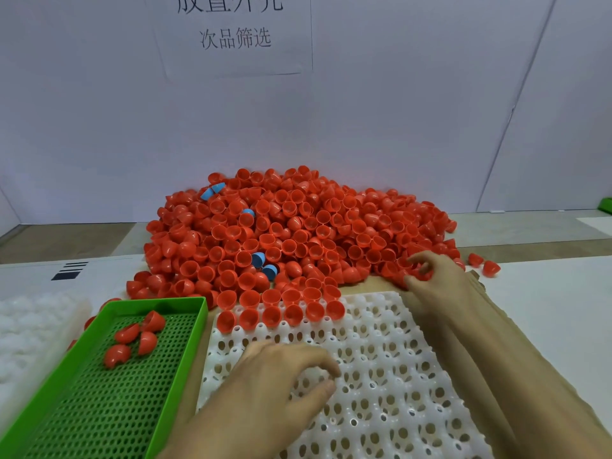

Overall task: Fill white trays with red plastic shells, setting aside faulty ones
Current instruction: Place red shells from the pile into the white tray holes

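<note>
From the head view, a paper sign on the pale wall reads 次品筛选; the larger line above it is cut off at the top edge. Black bars like a printed code sit at the left of the white desk.

Against the wall lies a heap of red shells — glossy, thin plastic half-domes, many showing their hollow insides — with a few blue pieces mixed in. In front of it the white tray is a moulded sheet of round, holed sockets. Two short rows of seated shells fill its far left corner. Just left of it, a green basket of perforated plastic holds five loose shells. A blurred second tray, also white, lies further left.

The hands are well apart. The left hand hovers over the white tray, fingers loosely curled around nothing. The right hand is at the heap's near right edge, fingers curled among shells — whether it grips one I cannot tell.
</note>
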